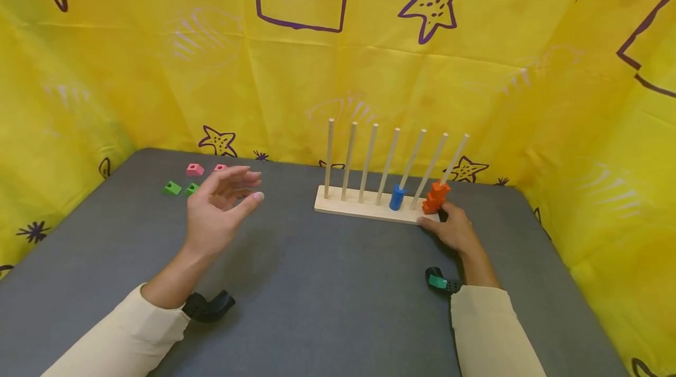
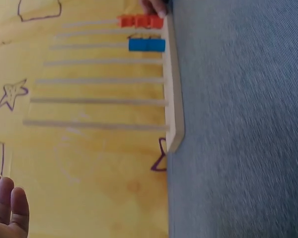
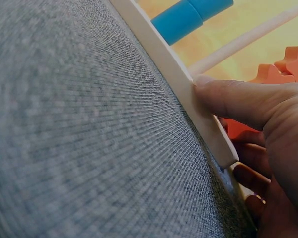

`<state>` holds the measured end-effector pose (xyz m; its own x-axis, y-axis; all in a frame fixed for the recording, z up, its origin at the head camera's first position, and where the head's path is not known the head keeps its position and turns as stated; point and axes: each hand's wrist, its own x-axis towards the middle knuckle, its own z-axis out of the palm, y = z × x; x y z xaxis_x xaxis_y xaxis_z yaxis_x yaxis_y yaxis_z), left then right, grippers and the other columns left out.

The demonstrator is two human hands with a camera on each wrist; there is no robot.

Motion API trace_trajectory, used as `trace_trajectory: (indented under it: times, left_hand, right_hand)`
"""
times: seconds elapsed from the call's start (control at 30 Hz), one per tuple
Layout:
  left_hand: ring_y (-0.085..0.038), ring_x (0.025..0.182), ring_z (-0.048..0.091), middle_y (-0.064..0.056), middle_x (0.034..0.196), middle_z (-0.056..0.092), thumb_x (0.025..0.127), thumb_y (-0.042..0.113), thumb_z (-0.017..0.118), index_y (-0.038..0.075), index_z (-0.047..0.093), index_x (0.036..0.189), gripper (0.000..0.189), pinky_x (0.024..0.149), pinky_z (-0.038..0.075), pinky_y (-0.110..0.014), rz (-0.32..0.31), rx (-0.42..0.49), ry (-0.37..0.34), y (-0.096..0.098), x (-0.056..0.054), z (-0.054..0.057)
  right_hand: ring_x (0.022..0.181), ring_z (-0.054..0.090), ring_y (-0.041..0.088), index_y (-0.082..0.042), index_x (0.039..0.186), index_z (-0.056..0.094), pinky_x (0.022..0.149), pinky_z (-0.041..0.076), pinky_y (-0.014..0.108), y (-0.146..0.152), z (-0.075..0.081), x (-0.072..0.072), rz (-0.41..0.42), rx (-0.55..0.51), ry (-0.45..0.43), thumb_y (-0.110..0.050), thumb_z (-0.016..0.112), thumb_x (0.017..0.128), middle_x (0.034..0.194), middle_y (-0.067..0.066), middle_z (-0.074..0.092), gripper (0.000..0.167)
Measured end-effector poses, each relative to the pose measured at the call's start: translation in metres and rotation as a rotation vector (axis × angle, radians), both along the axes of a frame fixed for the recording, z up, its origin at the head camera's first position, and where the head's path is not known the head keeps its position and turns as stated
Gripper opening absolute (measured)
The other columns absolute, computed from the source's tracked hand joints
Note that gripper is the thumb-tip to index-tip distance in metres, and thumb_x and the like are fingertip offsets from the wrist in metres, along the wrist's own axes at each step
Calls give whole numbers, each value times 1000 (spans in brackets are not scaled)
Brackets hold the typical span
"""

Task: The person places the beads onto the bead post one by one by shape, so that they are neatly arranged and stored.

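Observation:
A wooden peg board (image 1: 364, 208) with several upright rods stands toward the back of the table. My right hand (image 1: 453, 226) grips its right end, the thumb (image 3: 233, 99) on the front edge and the fingers curled around behind. Orange star-shaped beads (image 1: 436, 196) are stacked on the rightmost rod. Blue cylinder beads (image 1: 397, 197) sit on another rod, third from the right. My left hand (image 1: 219, 206) hovers over the table to the left of the board, fingers bent loosely, holding nothing. In the left wrist view only some fingertips (image 2: 19, 206) of it show.
Green blocks (image 1: 171, 188) and pink blocks (image 1: 195, 170), each with a hole, lie at the back left, partly hidden behind my left hand. A yellow patterned cloth (image 1: 338, 71) hangs behind and beside the grey table (image 1: 317, 295).

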<state>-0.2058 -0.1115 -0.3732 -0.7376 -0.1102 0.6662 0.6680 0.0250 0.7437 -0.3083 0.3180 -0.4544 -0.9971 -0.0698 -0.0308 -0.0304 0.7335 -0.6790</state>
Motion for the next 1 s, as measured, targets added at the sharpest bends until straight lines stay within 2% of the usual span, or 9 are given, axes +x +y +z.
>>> trace_trajectory:
  times: [0.13, 0.23, 0.4, 0.57, 0.8, 0.9, 1.0]
  left_hand:
    - [-26, 97, 64, -24, 108, 64, 75, -23, 69, -12, 58, 118, 46, 84, 51, -27, 33, 39, 22, -14, -3, -5]
    - [-25, 97, 64, -23, 109, 64, 75, -22, 69, -13, 58, 118, 45, 81, 51, -24, 77, 49, 7, -26, -7, -11]
    - [-23, 95, 64, -18, 109, 67, 77, -19, 70, -13, 58, 117, 43, 79, 51, -21, 200, 44, -69, -46, -13, -22]
    - [-20, 93, 64, -13, 105, 69, 79, -13, 72, -6, 62, 116, 40, 79, 51, -19, 321, 26, -168, -58, -15, -31]
    - [-18, 91, 64, -13, 101, 69, 77, -14, 73, -3, 64, 114, 39, 78, 50, -18, 384, 32, -212, -72, -19, -46]
    - [-15, 93, 63, -11, 102, 68, 78, -11, 75, -2, 65, 115, 40, 78, 49, -17, 431, 27, -279, -79, -20, -55]
    - [-14, 97, 61, -5, 105, 68, 80, -5, 76, 2, 64, 118, 41, 77, 48, -14, 476, 7, -375, -86, -21, -64]
  right_hand:
    - [128, 35, 48, 5, 139, 43, 105, 23, 61, 1, 1, -1, -7, -3, 0, -36, 73, 87, 140, 31, 40, 74]
    - [128, 35, 49, 5, 138, 43, 105, 23, 62, 1, 1, -1, -11, 5, -5, -38, 73, 86, 140, 31, 40, 74]
    - [127, 36, 48, 5, 139, 43, 105, 23, 62, -1, 2, -2, -10, 0, -9, -38, 73, 86, 140, 31, 40, 75]
    - [127, 37, 48, 6, 139, 43, 105, 23, 62, -2, 2, -2, -2, -5, 10, -36, 74, 86, 139, 31, 42, 74]
    - [125, 38, 48, 5, 137, 45, 105, 23, 62, -2, 3, 0, -4, -10, 4, -36, 73, 87, 138, 30, 43, 71]
    - [125, 38, 47, 5, 137, 45, 105, 23, 62, -3, 1, 1, 0, -9, 2, -36, 73, 86, 138, 30, 43, 71]
    - [125, 38, 47, 5, 136, 46, 105, 23, 62, -2, -1, 2, 1, -8, 15, -35, 74, 86, 137, 30, 44, 70]
